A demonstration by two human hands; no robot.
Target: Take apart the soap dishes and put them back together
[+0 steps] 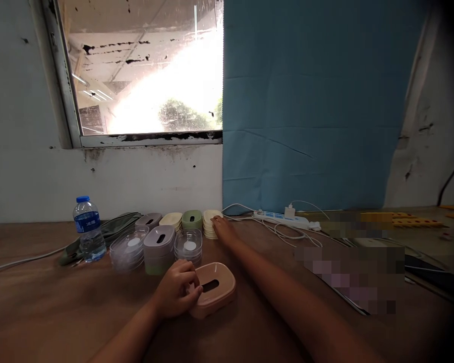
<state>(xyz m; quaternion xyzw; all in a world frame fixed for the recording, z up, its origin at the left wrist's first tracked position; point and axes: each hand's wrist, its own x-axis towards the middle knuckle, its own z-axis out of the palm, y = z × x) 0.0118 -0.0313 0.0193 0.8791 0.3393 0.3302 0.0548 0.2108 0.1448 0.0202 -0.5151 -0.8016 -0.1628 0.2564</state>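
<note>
My left hand [177,291] is closed on the left edge of a pink oval lid [217,298] with a dark slot, low over the brown table. My right arm reaches forward past it. At its end my right hand [224,230] grips the right side of a stack of cream oval pieces [209,233], fingers over the top rim. Beside that stack stand a green slotted lid stack [192,219] and more cream pieces [171,220]. Nearer are a lilac slotted stack [159,242] with green below, and clear plastic trays [189,241] with white round labels.
A water bottle [89,229] stands at the left in front of a dark green cloth bag [123,225]. More clear trays [126,249] sit near it. Behind right lie a white power strip [280,218] and loose cables [287,233]. A blue curtain [310,111] hangs behind.
</note>
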